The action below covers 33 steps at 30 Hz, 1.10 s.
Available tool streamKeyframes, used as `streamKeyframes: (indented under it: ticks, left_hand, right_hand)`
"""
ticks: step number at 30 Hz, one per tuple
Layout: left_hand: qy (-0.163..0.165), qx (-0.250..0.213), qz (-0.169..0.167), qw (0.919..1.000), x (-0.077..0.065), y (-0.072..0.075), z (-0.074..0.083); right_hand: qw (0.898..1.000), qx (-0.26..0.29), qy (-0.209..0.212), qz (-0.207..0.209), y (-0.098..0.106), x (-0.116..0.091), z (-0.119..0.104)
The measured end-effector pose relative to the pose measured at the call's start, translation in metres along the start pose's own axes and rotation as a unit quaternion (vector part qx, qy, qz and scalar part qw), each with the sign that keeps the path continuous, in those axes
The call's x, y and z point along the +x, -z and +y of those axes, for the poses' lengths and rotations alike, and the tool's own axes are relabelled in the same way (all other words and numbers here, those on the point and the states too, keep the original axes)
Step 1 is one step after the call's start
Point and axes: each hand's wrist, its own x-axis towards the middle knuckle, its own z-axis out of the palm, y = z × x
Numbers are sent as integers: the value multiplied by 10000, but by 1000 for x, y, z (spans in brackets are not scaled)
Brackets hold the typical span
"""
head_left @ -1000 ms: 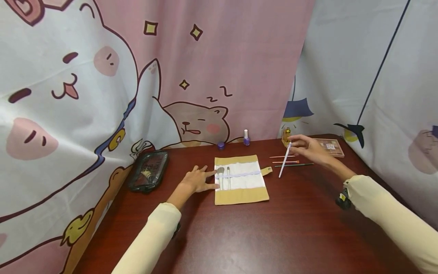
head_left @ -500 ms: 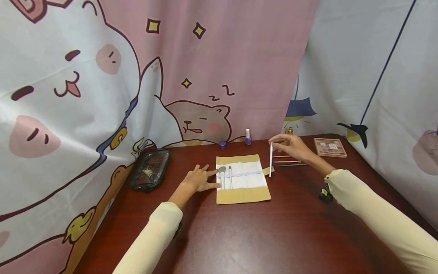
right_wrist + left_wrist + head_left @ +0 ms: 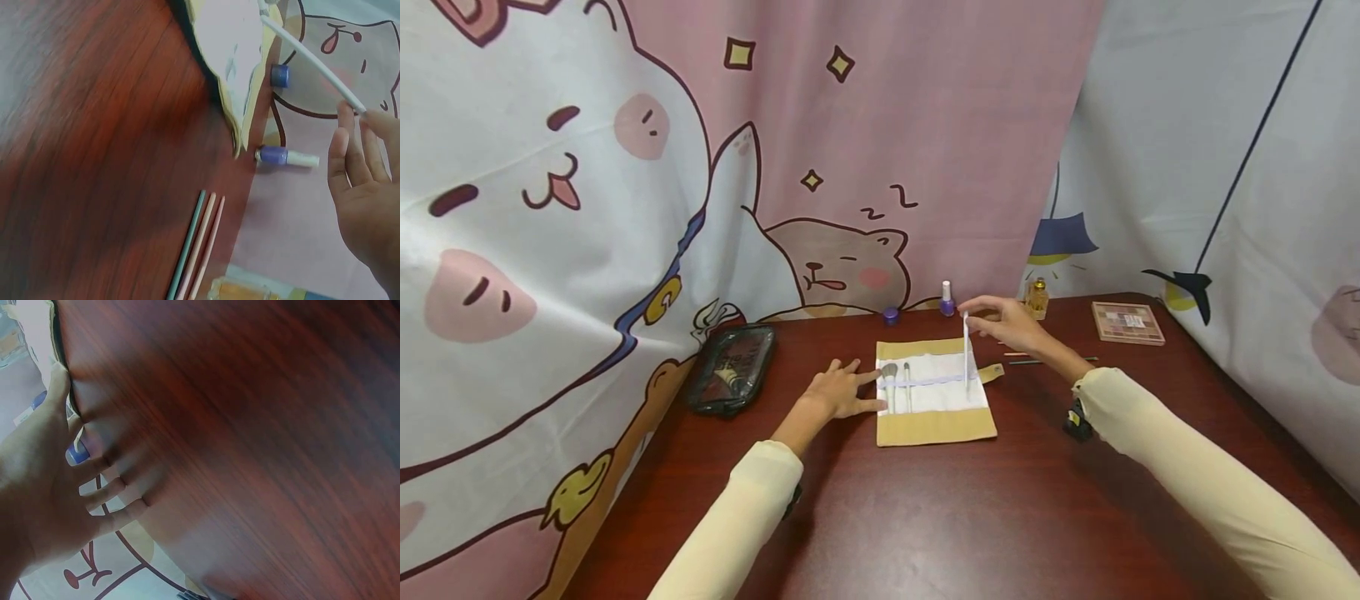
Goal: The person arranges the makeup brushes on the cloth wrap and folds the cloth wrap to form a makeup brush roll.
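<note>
My left hand lies with fingers spread at the left edge of an unrolled tan-and-white brush roll; thumb and index finger rest on that edge. A fluffy makeup brush and a slimmer brush are tucked under the roll's lilac band. My right hand pinches the top of a slim white-handled makeup brush, held nearly upright over the right part of the roll. In the right wrist view this white brush slants from the fingertips toward the roll; its bristles cannot be made out.
Right of the roll lie three thin sticks, the green one nearest me. Purple nail polish, a small purple jar, a golden bottle and a palette stand along the back. A black clear-topped pouch lies left.
My right hand has carried the white brush leftward from above the thin sticks to over the roll, turning it more upright. The left hand has stayed at the roll's edge.
</note>
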Motion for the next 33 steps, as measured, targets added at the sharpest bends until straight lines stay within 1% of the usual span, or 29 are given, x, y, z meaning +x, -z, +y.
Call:
streamKeyframes:
  ticks: [12,15,18,24,28,33]
  left_hand:
    - [-30,4,-51,10000,-1,3,0]
    - [-23,12,-48,10000,-1,3,0]
    - [-32,12,-46,10000,0,2,0]
    - [-54,-14,-38,10000,0,3,-1]
    - [-38,-28,-71,10000,1,3,-1]
    - [-34,-46,-73,10000,1,3,-1]
  right_hand:
    - [9999,10,-30,135,-33,28,-5]
    - [9998,32,-53,172,-39,34,-8]
    - [9996,-58,-69,286,-44,39,-8]
    - [9989,-138,9,446,-52,48,-7]
    - [9989,-75,-18,453,-57,52,-5]
    - [9995,59,-123,298,-62,54,-3]
